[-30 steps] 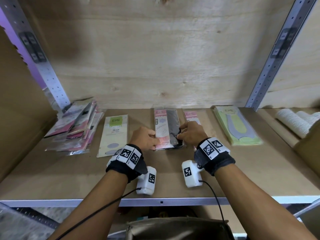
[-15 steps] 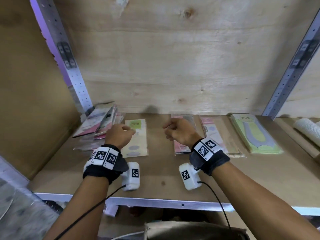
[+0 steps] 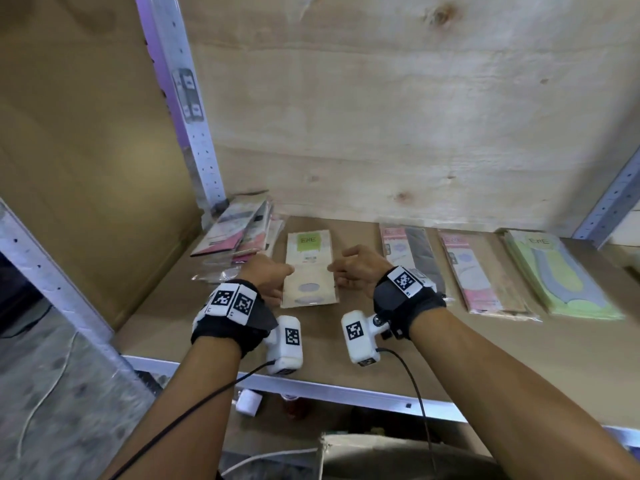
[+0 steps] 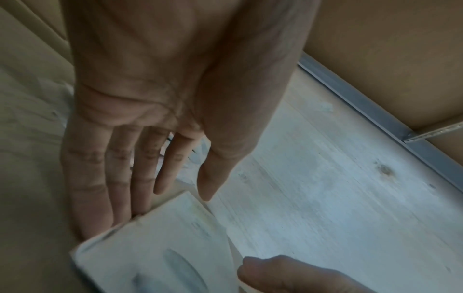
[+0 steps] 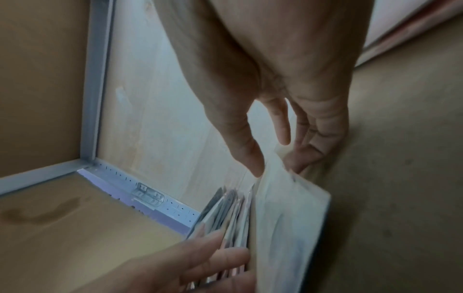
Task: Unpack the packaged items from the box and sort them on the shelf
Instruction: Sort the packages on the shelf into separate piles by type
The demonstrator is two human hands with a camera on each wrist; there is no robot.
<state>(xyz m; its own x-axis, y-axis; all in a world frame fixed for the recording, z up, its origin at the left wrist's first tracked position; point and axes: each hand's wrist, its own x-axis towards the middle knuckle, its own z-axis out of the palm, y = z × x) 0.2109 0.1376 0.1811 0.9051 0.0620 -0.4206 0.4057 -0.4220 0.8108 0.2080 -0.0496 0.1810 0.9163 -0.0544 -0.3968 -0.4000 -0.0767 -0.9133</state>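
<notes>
A flat beige package with a green label [image 3: 309,271] lies on the shelf board [image 3: 450,344], left of centre. My left hand [image 3: 273,276] is at its left edge; in the left wrist view the straight fingers [image 4: 120,188] touch the edge of the package [image 4: 155,249]. My right hand [image 3: 356,268] is at the right edge, and its loosely extended fingers [image 5: 300,154] touch the package [image 5: 288,218] without curling round it. Neither hand holds anything.
A loose pile of pink packages [image 3: 242,237] leans by the left upright [image 3: 194,133]. To the right lie a pink-and-black package [image 3: 412,251], a pink one [image 3: 474,275] and green ones [image 3: 561,275]. A cardboard wall [image 3: 86,168] closes the left side.
Both hands have left the pink-and-black package and moved left to the beige package, one at each side. The head view has swung left.
</notes>
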